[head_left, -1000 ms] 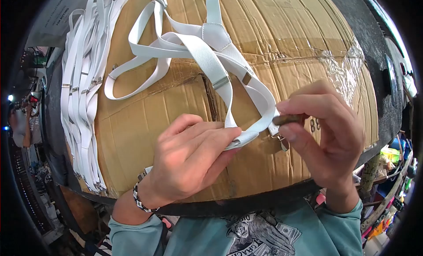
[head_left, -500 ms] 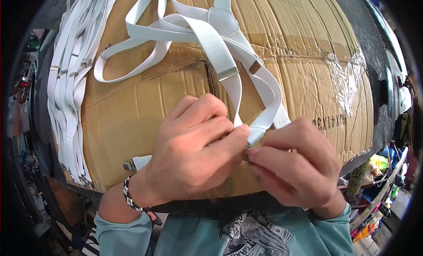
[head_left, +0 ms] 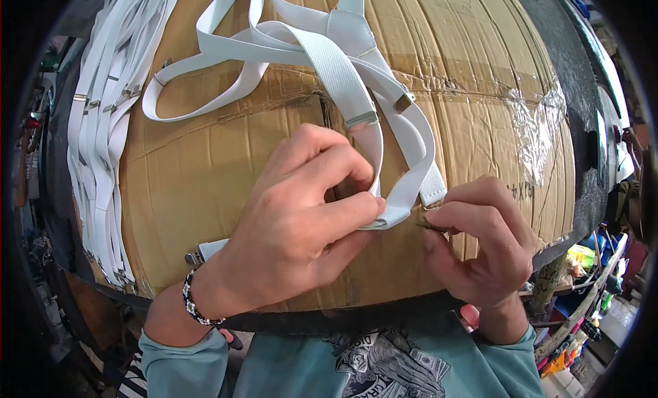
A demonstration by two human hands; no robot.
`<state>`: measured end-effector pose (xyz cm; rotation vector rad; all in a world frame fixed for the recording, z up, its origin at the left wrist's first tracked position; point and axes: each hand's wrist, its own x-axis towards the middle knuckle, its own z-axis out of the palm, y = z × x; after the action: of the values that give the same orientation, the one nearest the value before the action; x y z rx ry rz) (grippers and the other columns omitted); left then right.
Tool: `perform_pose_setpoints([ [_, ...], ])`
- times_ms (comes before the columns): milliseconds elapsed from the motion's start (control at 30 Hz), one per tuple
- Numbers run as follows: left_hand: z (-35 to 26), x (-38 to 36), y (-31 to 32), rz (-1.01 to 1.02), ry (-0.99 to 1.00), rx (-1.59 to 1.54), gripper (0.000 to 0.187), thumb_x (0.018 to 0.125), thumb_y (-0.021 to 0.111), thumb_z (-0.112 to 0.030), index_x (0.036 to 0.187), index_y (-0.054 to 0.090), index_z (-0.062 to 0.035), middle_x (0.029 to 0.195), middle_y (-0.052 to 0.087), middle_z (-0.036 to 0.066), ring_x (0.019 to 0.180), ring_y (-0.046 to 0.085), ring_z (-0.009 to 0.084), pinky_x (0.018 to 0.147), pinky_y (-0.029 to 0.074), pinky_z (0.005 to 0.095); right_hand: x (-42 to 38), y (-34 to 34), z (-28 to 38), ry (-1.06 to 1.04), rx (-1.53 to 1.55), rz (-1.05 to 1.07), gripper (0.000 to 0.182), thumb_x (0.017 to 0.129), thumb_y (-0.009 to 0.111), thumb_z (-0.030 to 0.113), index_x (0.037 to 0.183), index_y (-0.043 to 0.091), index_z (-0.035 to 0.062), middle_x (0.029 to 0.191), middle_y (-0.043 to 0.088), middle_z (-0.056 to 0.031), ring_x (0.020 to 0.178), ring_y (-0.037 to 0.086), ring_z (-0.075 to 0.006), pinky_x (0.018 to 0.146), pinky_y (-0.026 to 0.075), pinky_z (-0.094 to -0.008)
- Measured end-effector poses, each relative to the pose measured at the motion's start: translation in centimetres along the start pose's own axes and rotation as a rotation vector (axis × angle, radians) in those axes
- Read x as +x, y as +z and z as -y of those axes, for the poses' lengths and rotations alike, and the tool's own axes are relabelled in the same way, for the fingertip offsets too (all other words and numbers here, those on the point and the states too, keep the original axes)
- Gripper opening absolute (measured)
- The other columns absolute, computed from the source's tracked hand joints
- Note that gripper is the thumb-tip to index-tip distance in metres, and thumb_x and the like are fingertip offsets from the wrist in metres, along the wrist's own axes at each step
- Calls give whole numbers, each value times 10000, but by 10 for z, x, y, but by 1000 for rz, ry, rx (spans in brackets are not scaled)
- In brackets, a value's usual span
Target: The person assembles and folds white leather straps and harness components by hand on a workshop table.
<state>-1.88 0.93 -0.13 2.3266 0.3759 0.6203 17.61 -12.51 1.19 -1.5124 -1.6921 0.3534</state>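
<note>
A pair of white elastic suspenders lies in loops on the cardboard, with metal slider buckles on its straps. My left hand is closed, thumb and index finger pinching a folded strap end. To its right, my right hand pinches a small metal clip, mostly covered by the fingertips. This clip sits right below a stitched strap end, where a thin wire loop shows. Another metal clip pokes out on a strap left of my left wrist.
A bundle of white suspenders with metal fittings hangs down the left side. Flattened cardboard covers the dark work surface, with shiny clear tape on its right part. Assorted clutter lies beyond the right edge.
My right hand has moved right, away from my left fingers, with the metal clip in its pinch. The left hand keeps its hold on the folded strap end.
</note>
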Motion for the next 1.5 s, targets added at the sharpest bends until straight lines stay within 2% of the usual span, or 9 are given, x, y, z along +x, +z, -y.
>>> perform_pose_setpoints([
  [167, -2, 2, -2, -2, -5, -8, 321, 610, 826, 1, 918, 748, -39, 887, 592, 79, 844, 542, 278, 693, 459, 369, 12, 15, 1, -189, 8, 15, 330, 659, 781, -88, 970, 697, -15, 867, 640, -127, 684, 638, -241, 566, 516, -335],
  [267, 2, 2, 0, 29, -2, -50, 316, 609, 824, 16, 912, 743, -22, 867, 592, 77, 805, 543, 263, 672, 453, 361, 13, 17, 1, -222, -52, 36, 319, 649, 777, -96, 944, 694, -6, 857, 648, -126, 680, 642, -244, 561, 511, -333],
  [567, 6, 3, 1, 45, 20, -90, 299, 620, 824, 45, 903, 738, -4, 826, 599, 58, 768, 538, 249, 664, 444, 346, 7, 5, -4, -57, -6, 85, 338, 669, 771, -75, 986, 674, -8, 925, 609, -116, 773, 657, -302, 660, 563, -396],
  [733, 6, 2, 0, 34, 21, -74, 289, 621, 825, 38, 892, 738, -12, 816, 593, 56, 754, 534, 248, 664, 437, 352, 14, 13, 0, -131, 21, 23, 295, 645, 775, -92, 913, 692, -2, 832, 636, -128, 682, 653, -236, 569, 525, -333],
  [867, 6, 3, 1, 32, 31, -66, 272, 626, 824, 30, 878, 735, -17, 798, 583, 49, 747, 533, 246, 664, 427, 356, 12, 17, -3, -171, -39, 20, 288, 650, 768, -93, 911, 691, -1, 823, 629, -125, 674, 649, -243, 568, 526, -338],
  [1100, 7, 2, 1, 36, 36, -75, 260, 621, 826, 22, 860, 732, -18, 790, 582, 45, 737, 531, 244, 654, 418, 356, 3, -7, -8, 36, -42, 160, 270, 708, 754, -64, 946, 645, 2, 867, 579, -114, 713, 639, -291, 628, 547, -381],
  [1200, 6, 3, -1, 48, 29, -68, 261, 625, 827, 17, 867, 734, -14, 789, 583, 49, 736, 532, 243, 646, 417, 353, 8, 6, 2, -38, 35, 68, 271, 696, 772, -65, 943, 683, 4, 849, 626, -119, 703, 659, -251, 609, 538, -349],
  [1300, 5, 2, 0, 19, 26, -84, 261, 630, 824, 15, 874, 737, -11, 787, 583, 51, 735, 532, 242, 636, 415, 349, 14, 14, 3, -99, 9, 36, 287, 667, 777, -65, 933, 698, 6, 846, 649, -126, 709, 672, -250, 600, 540, -334],
  [1500, 4, 3, 0, 50, 53, -26, 258, 628, 821, 5, 871, 739, -16, 791, 583, 48, 738, 542, 243, 673, 418, 362, 8, 7, -1, -84, -85, 80, 296, 658, 777, -60, 932, 692, 15, 842, 639, -115, 705, 670, -254, 596, 541, -345],
])
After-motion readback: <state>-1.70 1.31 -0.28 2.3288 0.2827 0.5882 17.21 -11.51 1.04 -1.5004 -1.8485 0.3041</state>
